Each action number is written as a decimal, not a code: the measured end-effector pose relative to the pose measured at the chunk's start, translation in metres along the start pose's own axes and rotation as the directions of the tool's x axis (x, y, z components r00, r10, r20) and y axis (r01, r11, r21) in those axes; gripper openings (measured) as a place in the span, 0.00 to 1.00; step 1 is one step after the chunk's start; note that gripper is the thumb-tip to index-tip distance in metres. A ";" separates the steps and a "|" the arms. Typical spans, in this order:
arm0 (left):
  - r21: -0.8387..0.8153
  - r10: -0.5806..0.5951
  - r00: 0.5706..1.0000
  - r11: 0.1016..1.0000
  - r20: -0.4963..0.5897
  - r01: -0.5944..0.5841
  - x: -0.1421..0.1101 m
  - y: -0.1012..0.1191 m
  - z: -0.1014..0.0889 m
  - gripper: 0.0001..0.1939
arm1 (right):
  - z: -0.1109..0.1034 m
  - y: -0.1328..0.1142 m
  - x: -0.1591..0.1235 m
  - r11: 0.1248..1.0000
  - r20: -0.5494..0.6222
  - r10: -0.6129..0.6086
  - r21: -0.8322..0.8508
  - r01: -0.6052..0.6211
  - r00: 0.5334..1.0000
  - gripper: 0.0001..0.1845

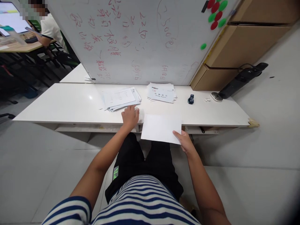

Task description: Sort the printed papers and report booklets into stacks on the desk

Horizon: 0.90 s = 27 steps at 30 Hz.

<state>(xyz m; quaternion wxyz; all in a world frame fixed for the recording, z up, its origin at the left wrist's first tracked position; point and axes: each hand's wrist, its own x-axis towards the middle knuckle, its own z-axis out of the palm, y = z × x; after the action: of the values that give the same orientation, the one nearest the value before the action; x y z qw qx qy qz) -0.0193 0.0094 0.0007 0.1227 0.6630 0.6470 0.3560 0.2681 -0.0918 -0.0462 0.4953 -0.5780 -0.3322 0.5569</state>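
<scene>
My right hand point(187, 143) pinches the lower right corner of a blank white sheet of paper point(161, 128), thumb on top. The sheet is held level over the front edge of the white table. My left hand point(130, 118) is to the left of the sheet, its fingers loosely bent and slightly blurred, with nothing visible in it. It is just in front of a loose, uneven stack of printed papers point(120, 98). Further right lies a second stack, topped by a printed report cover point(161, 93).
The white table point(77, 106) stands against a whiteboard point(140, 40) with red writing and magnets. A small dark blue object point(191, 99), a black cylindrical device point(243, 79) and cardboard boxes point(246, 45) are on the right. A seated person point(52, 29) is at the far left.
</scene>
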 end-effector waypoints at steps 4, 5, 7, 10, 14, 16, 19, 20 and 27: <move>0.185 -0.048 0.998 0.982 0.049 0.038 0.032 -0.025 0.011 0.22 | 0.014 0.006 0.011 0.999 -0.032 -0.014 0.049 0.016 0.999 0.23; 0.196 -0.023 0.996 0.981 0.083 0.006 0.036 -0.031 0.012 0.22 | 0.017 0.007 0.014 0.999 -0.024 -0.022 0.045 0.023 0.999 0.23; 0.192 0.065 0.990 0.977 0.123 -0.088 0.040 -0.041 0.013 0.21 | 0.023 0.006 0.020 0.999 -0.007 -0.035 0.023 0.035 0.999 0.23; 0.171 0.173 0.970 0.964 0.170 -0.202 0.041 -0.050 0.007 0.21 | 0.030 0.007 0.028 0.999 0.018 -0.051 -0.018 0.051 0.999 0.21; 0.146 0.161 0.958 0.969 0.238 -0.199 0.048 -0.049 0.002 0.23 | 0.037 0.014 0.038 0.999 0.025 -0.030 -0.034 0.031 0.999 0.18; 0.136 0.137 0.964 0.976 0.226 -0.171 0.055 -0.045 0.003 0.23 | 0.039 0.018 0.041 0.999 0.036 -0.022 -0.029 0.023 0.999 0.18; 0.172 0.123 0.964 0.971 0.236 -0.166 0.065 -0.039 0.009 0.25 | 0.043 0.019 0.041 1.000 0.048 -0.005 -0.028 0.006 0.999 0.18; 0.203 0.113 0.959 0.964 0.259 -0.169 0.067 -0.037 0.011 0.26 | 0.044 0.017 0.040 0.999 0.050 0.004 -0.032 -0.002 0.999 0.18; 0.386 0.057 0.931 0.899 0.360 -0.205 0.070 -0.038 0.019 0.30 | 0.055 -0.001 0.026 0.998 0.031 0.039 -0.051 -0.037 0.999 0.18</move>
<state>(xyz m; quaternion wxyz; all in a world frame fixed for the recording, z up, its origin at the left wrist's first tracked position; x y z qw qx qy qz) -0.0428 0.0857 -0.0141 0.0633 0.7677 0.6302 0.0971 0.2186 -0.0562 -0.0476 0.4645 -0.5874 -0.3429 0.5672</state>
